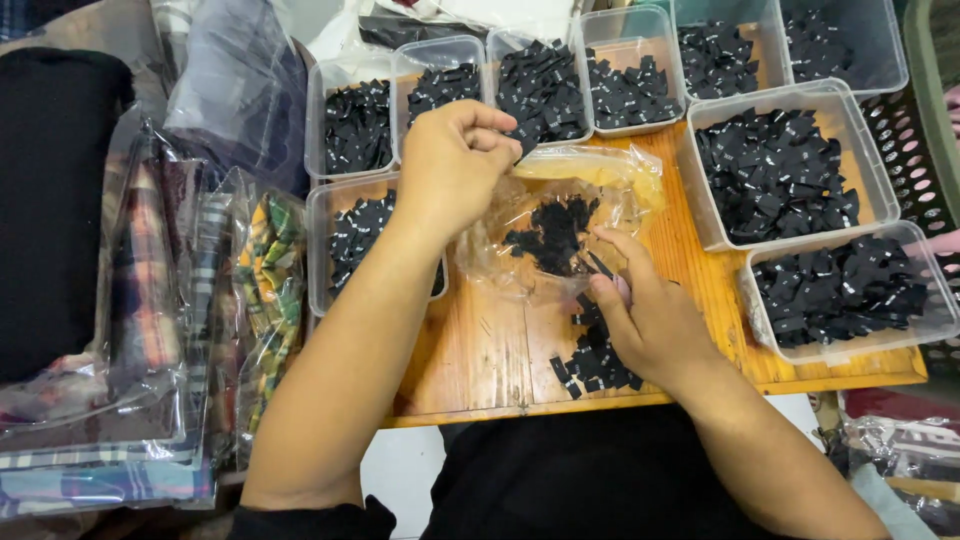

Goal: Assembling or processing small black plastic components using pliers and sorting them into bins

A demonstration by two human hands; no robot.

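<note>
Now the left hand (450, 160) is pinching the clear bag (560, 215) open mid-board while the right hand (640, 315) is nipping one black label (598, 264) at its mouth; a loosening pinch could be spilling labels across the wooden board (480, 350).

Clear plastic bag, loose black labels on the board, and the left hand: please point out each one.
clear plastic bag (600, 175), head view, on its crinkled upper right part.
loose black labels (592, 368), head view, middle of the pile.
left hand (452, 165), head view, back of the hand.
</note>
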